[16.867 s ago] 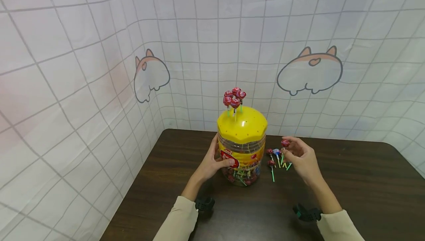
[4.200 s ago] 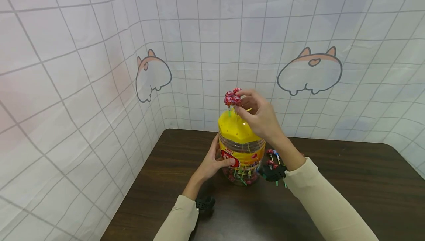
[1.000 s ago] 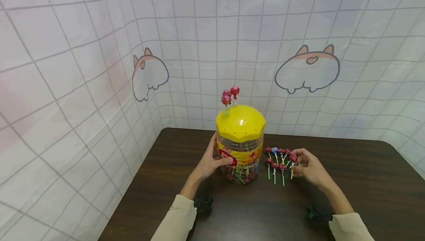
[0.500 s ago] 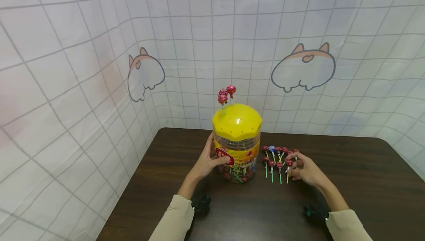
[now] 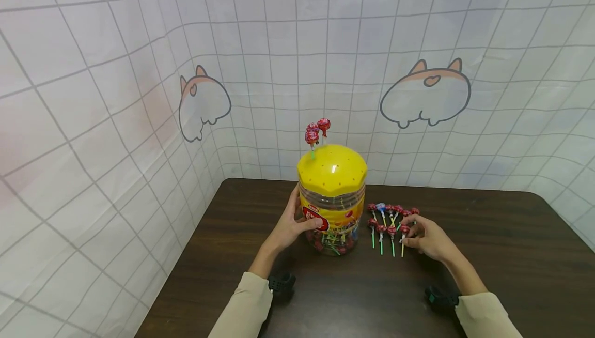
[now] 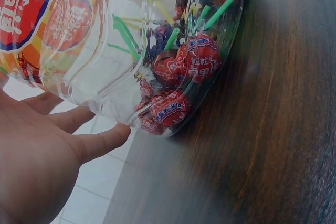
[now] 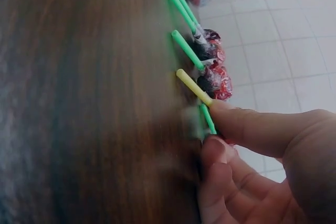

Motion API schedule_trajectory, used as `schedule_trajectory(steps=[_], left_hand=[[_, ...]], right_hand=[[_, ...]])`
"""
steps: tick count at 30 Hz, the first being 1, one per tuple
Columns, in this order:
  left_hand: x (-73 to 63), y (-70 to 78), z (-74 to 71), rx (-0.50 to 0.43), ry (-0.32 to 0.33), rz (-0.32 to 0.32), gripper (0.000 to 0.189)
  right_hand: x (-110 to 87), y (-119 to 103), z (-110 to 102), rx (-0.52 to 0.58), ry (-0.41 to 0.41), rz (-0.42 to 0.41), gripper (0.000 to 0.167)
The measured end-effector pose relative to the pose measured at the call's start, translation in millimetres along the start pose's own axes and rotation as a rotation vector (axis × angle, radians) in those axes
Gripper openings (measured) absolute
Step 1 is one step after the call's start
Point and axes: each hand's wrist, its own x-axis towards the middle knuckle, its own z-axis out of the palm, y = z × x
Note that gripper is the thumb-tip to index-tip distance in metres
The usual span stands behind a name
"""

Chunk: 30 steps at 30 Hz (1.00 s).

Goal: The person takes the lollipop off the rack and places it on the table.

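A clear plastic lollipop jar [image 5: 332, 214] with a domed yellow lid [image 5: 332, 170] stands upright on the table. My left hand [image 5: 288, 228] holds its left side, thumb across the label. Three red-wrapped lollipops [image 5: 312, 136] stick up from holes at the lid's back left. To the right of the jar, lollipops lie in two rows. My right hand [image 5: 429, 237] pinches a yellow-stick lollipop [image 5: 403, 245] at the right end of the front row. In the right wrist view, my thumb [image 7: 257, 127] is against that yellow stick [image 7: 194, 87] and hides its head.
Several lollipops with green sticks [image 5: 392, 245] lie left of the pinched one; a blue-wrapped one [image 5: 381, 207] is in the back row. More lollipops fill the jar's bottom [image 6: 202, 56]. The dark wooden table [image 5: 353, 296] meets a white gridded curtain [image 5: 279, 85] behind and at left.
Earlier several lollipops stood in the lid; three stand there now. My right hand has gone from the lid to the table, bringing a lollipop into the front row. My left hand stays on the jar.
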Motion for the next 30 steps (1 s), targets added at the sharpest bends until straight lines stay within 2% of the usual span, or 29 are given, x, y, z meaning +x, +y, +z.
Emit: schedule_trajectory(steps=[7,16,23,26,30], left_hand=[[0.8,0.4,-0.1,0.002,0.001,-0.002,0.102],[0.8,-0.6,-0.5,-0.003,-0.002,0.004,0.102],[0.2,-1.7,-0.3,-0.002,0.001,0.002,0.104],[-0.2,-1.2,-0.4,-0.001,0.001,0.005,0.103],[-0.5,0.1,-0.2,-0.001,-0.003,0.008,0.102]], right_hand=[[-0.4,-3,2,-0.055,0.013,0.041,0.034],[-0.2,-2,3,-0.05,0.013,0.036,0.037],[-0.8,0,-3,-0.027,-0.011,0.067,0.043],[-3.6,-2,-10,-0.015,-0.018,0.049,0.047],[-9.8,-12,-23,0.017,0.015,-0.028,0.046]])
